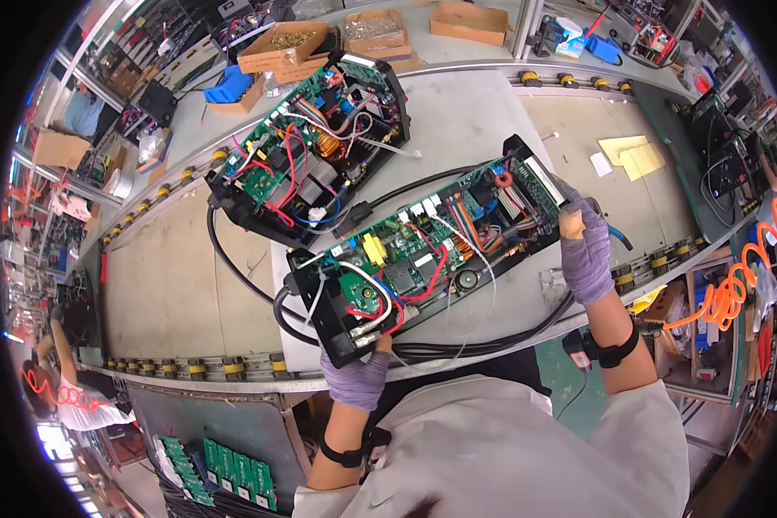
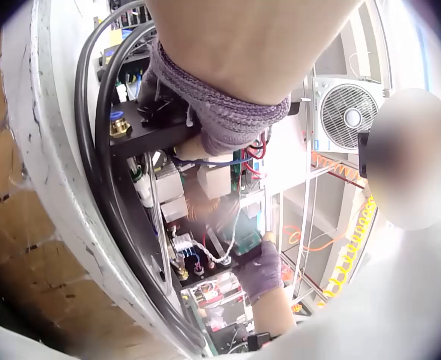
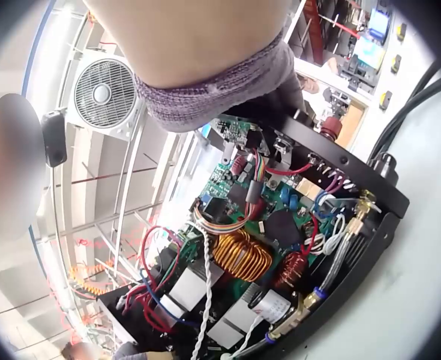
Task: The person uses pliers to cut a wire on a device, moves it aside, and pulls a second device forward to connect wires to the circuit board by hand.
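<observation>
Both hands hold an open electronics chassis (image 1: 423,259), a long black frame with a green circuit board, coloured wires and copper coils. My left hand (image 1: 354,380), in a purple knitted glove, grips the black panel at its near left end; most of its fingers are hidden beneath. At the far right end, my gloved right hand (image 1: 585,246) holds the other panel by its edge. The right wrist view shows a gold toroid coil (image 3: 241,256) and a brass-fitted valve (image 3: 273,307) inside. Behind it rests a second, similar chassis (image 1: 319,155).
Thick black cables (image 1: 483,348) lie along the near table edge. Roller tracks (image 1: 196,369) border the worktable. Cardboard boxes of small parts (image 1: 285,43) stand at the back, yellow papers (image 1: 639,158) at the right. An orange coiled hose (image 1: 725,302) hangs on the right.
</observation>
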`<state>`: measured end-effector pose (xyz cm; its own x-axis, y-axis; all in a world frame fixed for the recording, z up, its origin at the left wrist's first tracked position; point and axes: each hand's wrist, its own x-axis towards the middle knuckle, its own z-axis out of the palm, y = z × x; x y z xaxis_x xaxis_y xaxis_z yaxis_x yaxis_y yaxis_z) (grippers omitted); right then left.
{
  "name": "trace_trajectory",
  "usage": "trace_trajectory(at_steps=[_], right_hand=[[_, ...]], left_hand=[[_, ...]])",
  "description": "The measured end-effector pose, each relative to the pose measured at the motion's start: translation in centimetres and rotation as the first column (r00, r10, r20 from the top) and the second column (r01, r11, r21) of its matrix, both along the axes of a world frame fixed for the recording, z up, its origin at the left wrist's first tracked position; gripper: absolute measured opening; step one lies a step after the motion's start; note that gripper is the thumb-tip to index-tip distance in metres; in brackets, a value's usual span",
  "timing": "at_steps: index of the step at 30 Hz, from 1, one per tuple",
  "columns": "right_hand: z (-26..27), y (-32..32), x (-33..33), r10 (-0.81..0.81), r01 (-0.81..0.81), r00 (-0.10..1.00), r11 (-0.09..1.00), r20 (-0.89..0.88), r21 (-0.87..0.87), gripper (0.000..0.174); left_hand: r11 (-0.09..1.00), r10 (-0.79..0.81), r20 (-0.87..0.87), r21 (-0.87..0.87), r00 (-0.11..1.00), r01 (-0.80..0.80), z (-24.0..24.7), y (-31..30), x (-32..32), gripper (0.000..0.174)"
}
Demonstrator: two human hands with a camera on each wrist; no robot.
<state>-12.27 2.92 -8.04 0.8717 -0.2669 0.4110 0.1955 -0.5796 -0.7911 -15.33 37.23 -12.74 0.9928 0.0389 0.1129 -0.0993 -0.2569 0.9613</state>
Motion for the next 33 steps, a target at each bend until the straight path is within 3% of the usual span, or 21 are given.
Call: trace_trajectory(at_steps=[4, 8, 11, 13, 14, 15, 17, 18, 21, 22, 25, 26, 28, 29, 30, 31, 32, 33], right_hand=[[-0.7, 0.8, -0.2, -0.082, 0.082, 0.997, 0.997, -0.001, 0.016, 0.066], [-0.7, 2.1, -0.9, -0.067, 0.066, 0.997, 0.997, 0.032, 0.037, 0.069], [0.1, 2.4, -1.3, -0.041, 0.040, 0.999, 0.997, 0.016, 0.066, 0.068], [0.4, 2.6, -1.4, 0.006, -0.006, 1.000, 0.993, -0.004, 0.115, 0.066], [-0.4, 2.0, -1.4, 0.086, -0.091, 0.996, 0.984, 0.041, 0.154, 0.068], [-0.2, 2.7, -1.6, 0.052, -0.055, 0.998, 0.994, 0.030, 0.099, 0.070], [0.7, 4.5, -2.6, -0.023, 0.024, 1.000, 1.000, 0.017, -0.016, 0.075], [0.1, 4.7, -3.1, -0.050, 0.063, 0.996, 0.982, 0.080, -0.178, 0.081], [-1.5, 6.1, -4.8, -0.154, 0.172, 0.983, 0.966, 0.104, -0.193, 0.081], [-1.9, 6.1, -4.9, -0.151, 0.166, 0.983, 0.975, 0.108, -0.148, 0.083], [-2.4, 5.8, -5.0, -0.184, 0.204, 0.976, 0.958, 0.114, -0.203, 0.083], [-2.1, 6.0, -5.2, -0.184, 0.218, 0.969, 0.949, 0.164, -0.226, 0.081], [-0.4, 6.9, -5.2, -0.176, 0.247, 0.949, 0.931, 0.262, -0.270, 0.076], [-0.7, 7.0, -5.8, -0.087, 0.225, 0.929, 0.905, 0.359, -0.362, 0.070], [-1.2, 7.3, -6.8, 0.013, 0.210, 0.897, 0.867, 0.442, -0.451, 0.064], [-1.4, 7.6, -7.3, 0.120, 0.205, 0.851, 0.820, 0.511, -0.535, 0.059], [-1.1, 8.0, -7.2, 0.325, -0.077, 0.871, 0.832, 0.370, -0.550, 0.050], [-0.4, 9.0, -6.9, 0.525, -0.351, 0.819, 0.778, 0.231, -0.521, 0.042]], left_hand=[[0.999, -0.002, 0.014, 0.034, 1.000, 0.002, 0.2, 1.2, 0.9, 0.051], [0.998, -0.066, 0.008, 0.023, 0.998, 0.066, 0.1, 2.7, 1.7, 0.046], [0.990, -0.071, 0.038, 0.129, 0.997, 0.065, -0.1, 2.8, 1.7, 0.045], [0.995, -0.028, -0.015, 0.095, 0.999, 0.030, 0.6, 2.0, 1.3, 0.044], [0.994, 0.021, 0.004, 0.111, 1.000, -0.021, 0.4, 1.5, 1.0, 0.051], [0.990, 0.066, 0.025, 0.124, 0.997, -0.069, 0.1, 1.1, 0.6, 0.057], [0.867, 0.204, -0.152, 0.486, 0.967, -0.107, 0.1, 0.5, -1.1, 0.070], [0.760, 0.290, -0.216, 0.644, 0.932, -0.087, 0.1, 0.4, -2.0, 0.076], [0.890, 0.262, -0.420, 0.453, 0.869, -0.049, -1.0, 0.8, -3.7, 0.077], [0.871, 0.222, -0.372, 0.491, 0.901, -0.012, -0.8, 0.8, -4.3, 0.063], [0.868, 0.171, -0.428, 0.491, 0.887, 0.070, 0.9, 0.8, -4.6, 0.045], [0.879, 0.160, -0.444, 0.470, 0.882, 0.078, 1.5, 0.6, -4.6, 0.030], [0.940, -0.073, -0.476, 0.262, 0.876, 0.221, 1.1, 1.6, -5.2, 0.026], [0.945, -0.187, -0.473, 0.154, 0.861, 0.289, 1.0, 2.1, -5.4, 0.024], [0.925, -0.248, -0.502, 0.132, 0.829, 0.356, 3.6, 1.6, -4.8, 0.022], [0.885, -0.335, -0.417, 0.168, 0.845, 0.434, 3.6, 1.7, -4.7, 0.021], [0.836, -0.425, -0.333, 0.213, 0.842, 0.506, 3.7, 1.9, -4.7, 0.021], [0.779, -0.515, -0.250, 0.263, 0.820, 0.569, 3.7, 2.2, -4.5, 0.021]])
